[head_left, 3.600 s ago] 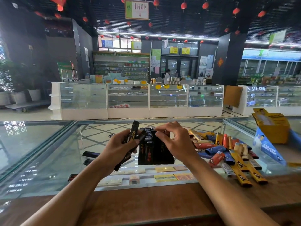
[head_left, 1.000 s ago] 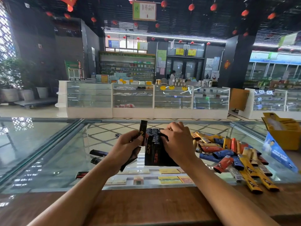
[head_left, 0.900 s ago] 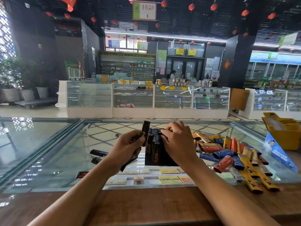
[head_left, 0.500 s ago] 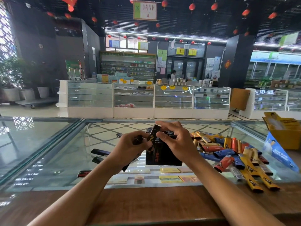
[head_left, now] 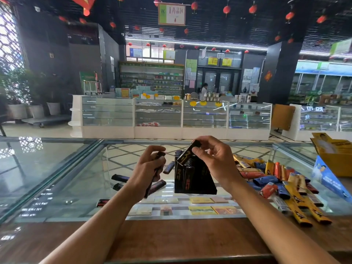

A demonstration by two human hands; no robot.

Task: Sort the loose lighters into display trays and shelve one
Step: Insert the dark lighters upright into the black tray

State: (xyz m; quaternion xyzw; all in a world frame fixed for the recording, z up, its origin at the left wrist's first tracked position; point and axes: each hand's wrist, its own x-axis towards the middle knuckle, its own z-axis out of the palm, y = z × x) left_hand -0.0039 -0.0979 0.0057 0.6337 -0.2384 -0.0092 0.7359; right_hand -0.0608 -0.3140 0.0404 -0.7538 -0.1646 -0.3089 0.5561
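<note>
Right hand is pinching a black lighter near its top, holding it tilted with the lower end over the tray, which is standing on the glass counter. Left hand is gripping at least one dark lighter just left of the tray. Loose lighters are lying further left, a coloured pile is lying right, and a yellow box is sitting beyond it.

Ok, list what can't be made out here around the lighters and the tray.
Head view only:
Count of black lighters in the left-hand grip: curled fingers cover them.
Free slots in the black display tray: the right-hand grip and its tilted black gold-printed lighter cover most of the top.
Yellow cardboard box: cut by the right edge.
Gold print: too blurred to read.
</note>
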